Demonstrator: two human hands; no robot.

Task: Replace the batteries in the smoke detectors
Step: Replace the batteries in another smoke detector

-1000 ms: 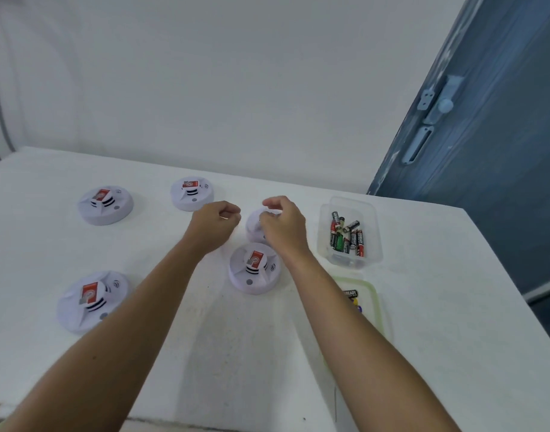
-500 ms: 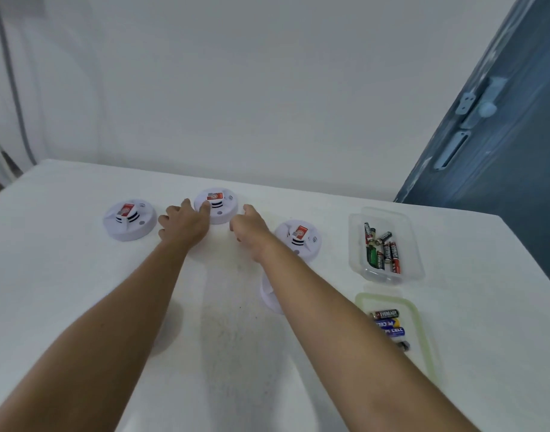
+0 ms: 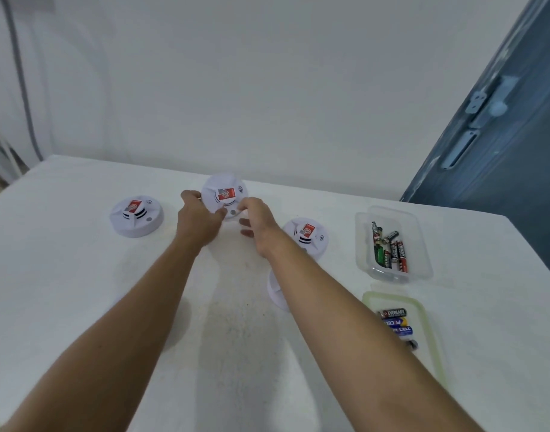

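1. Head view: the smoke detector [image 3: 223, 194] at far centre is held tilted above the table [image 3: 80, 291]. The step in hand is probably opening it, so the next move calls for turning it over.
2. Left hand [image 3: 198, 219] grasps its left rim; right hand [image 3: 258, 222] pinches the near edge, with both arms outstretched.
3. Batteries [image 3: 390, 247] lie in the tub [image 3: 421, 238] at right.
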